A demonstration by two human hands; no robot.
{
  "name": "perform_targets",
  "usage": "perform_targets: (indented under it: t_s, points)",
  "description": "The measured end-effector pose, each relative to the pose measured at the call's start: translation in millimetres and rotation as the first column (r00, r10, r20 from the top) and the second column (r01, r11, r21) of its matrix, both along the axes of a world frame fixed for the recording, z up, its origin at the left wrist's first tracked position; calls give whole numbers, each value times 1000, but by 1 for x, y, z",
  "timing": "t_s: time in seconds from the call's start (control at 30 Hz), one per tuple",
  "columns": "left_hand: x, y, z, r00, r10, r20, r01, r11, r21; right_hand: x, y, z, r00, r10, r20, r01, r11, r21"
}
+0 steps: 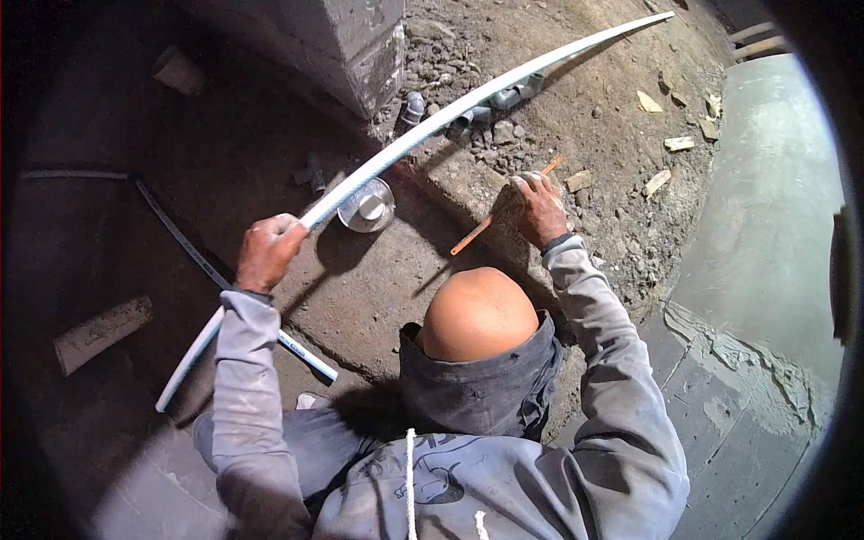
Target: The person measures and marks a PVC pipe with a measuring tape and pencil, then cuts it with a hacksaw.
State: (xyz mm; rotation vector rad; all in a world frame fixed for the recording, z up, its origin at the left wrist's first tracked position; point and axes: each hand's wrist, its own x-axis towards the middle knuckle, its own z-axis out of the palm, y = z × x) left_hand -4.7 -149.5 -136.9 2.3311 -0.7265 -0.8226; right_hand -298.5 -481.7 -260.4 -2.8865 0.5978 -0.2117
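Observation:
A long, slightly bent white pipe (450,110) runs from the lower left to the upper right. My left hand (267,254) is wrapped round it near its lower part. In my right hand (542,209) is a thin orange blade (474,235), pinched near its middle and slanting over the dirt, apart from the pipe. Below the pipe, between my hands, a round open can (367,207) with a white centre stands on the ground.
Grey pipe fittings (506,97) lie beyond the pipe, near a concrete column (360,54). Another thin pipe (308,354) and a short tube (103,335) lie at left. Rubble and wood chips (658,183) cover the right slope beside a smooth cement surface (765,198).

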Motion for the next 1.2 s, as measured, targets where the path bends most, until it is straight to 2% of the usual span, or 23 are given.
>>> perform_targets:
  t_s: [0.03,0.07,0.13,0.2,0.27,0.3,0.33,0.4,0.43,0.47,0.53,0.6,0.67,0.73,0.8,0.87,0.9,0.97,1.0,1.07,1.13,1.2]
  points:
    - [3,0,7,1000,0,7,0,1000,-6,-4,-7,-6,999,9,-33,-12,996,-92]
    - [7,5,14,1000,-25,4,25,999,-35,-11,-14,-16,1000,20,-21,-21,996,-92]
    - [16,18,34,998,-64,-19,62,996,-69,-16,-29,-33,973,122,-194,-138,987,-75]
    - [19,27,42,987,-128,93,136,988,-75,-16,-33,-32,974,155,-164,-180,973,-145]
    - [17,29,57,998,-68,17,68,997,-33,-13,-38,-18,976,162,-146,-171,984,-48]
    - [14,33,65,999,-22,-38,23,999,32,-7,-27,12,982,167,-86,-170,985,-28]
    - [10,35,67,1000,5,-18,-5,1000,12,-2,-18,37,985,167,-35,-167,986,-12]
    - [3,40,75,998,6,-62,-4,1000,30,-12,-29,39,984,120,-134,-123,992,-10]
    - [6,44,72,998,14,-65,-13,1000,22,-1,-10,90,991,80,-104,-67,990,128]
    - [10,48,64,996,-28,-87,29,1000,2,0,-4,111,997,72,-19,-69,989,129]
    - [13,58,55,992,-65,-109,64,998,-16,-4,6,156,999,-14,-42,21,985,172]
    - [20,59,48,980,-196,38,198,978,-60,-5,23,192,980,-196,28,185,958,220]
    - [20,63,49,966,-245,77,251,965,-80,-7,42,222,945,-314,95,288,933,216]
    - [15,63,56,960,-44,-277,34,999,-41,6,80,255,912,-376,164,277,860,427]
    - [15,68,47,946,-98,-309,71,993,-97,22,123,260,888,-313,337,29,769,638]
    - [18,71,46,949,-187,-254,148,975,-164,54,189,264,961,-161,224,-24,760,650]
    - [16,73,42,945,-197,-260,157,973,-168,68,216,262,993,-63,99,-10,795,607]
    - [9,80,26,959,-229,-167,210,970,-124,94,260,239,991,96,-97,-28,837,547]
    - [7,82,24,965,-236,-111,225,969,-103,107,274,227,983,152,-105,-88,886,455]
    - [-3,81,35,957,-3,-289,-2,1000,-14,127,292,217,978,142,-153,-67,909,412]
    - [0,83,46,952,-306,-20,298,938,-179,136,300,207,957,157,-244,-66,936,345]
    - [0,84,37,970,-239,-40,221,939,-262,136,303,203,955,149,-256,-66,950,306]
